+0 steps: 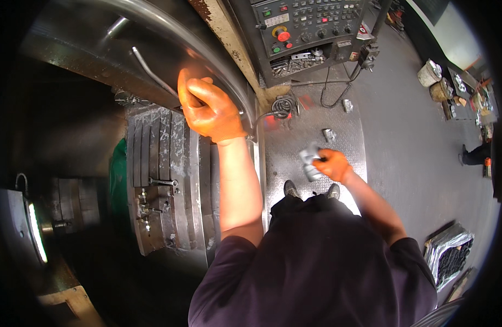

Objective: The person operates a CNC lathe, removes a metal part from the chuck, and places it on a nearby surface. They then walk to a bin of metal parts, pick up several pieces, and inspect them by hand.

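My left hand [212, 111], in an orange glove, is raised at the machine's dark sliding door [172, 46]. Its fingers curl around the lower end of a bent metal door handle [152, 72]. Lower and to the right, my right hand [334, 165], also in an orange glove, grips a silvery-grey metal part [311, 163]. Motion blurs this part, and its exact shape is unclear. Inside the machine, left of my left forearm, lies a slotted metal table [177, 152]. A wrench [162, 182] rests on it near a clamp fixture [147, 210].
A control panel [316, 24] with a red stop button stands at the top, above a tray of small metal pieces [297, 65]. Coiled cable [283, 106] and two metal parts [329, 135] lie on the tread-plate floor. Buckets [430, 72] and a plastic-lined box [450, 253] stand right.
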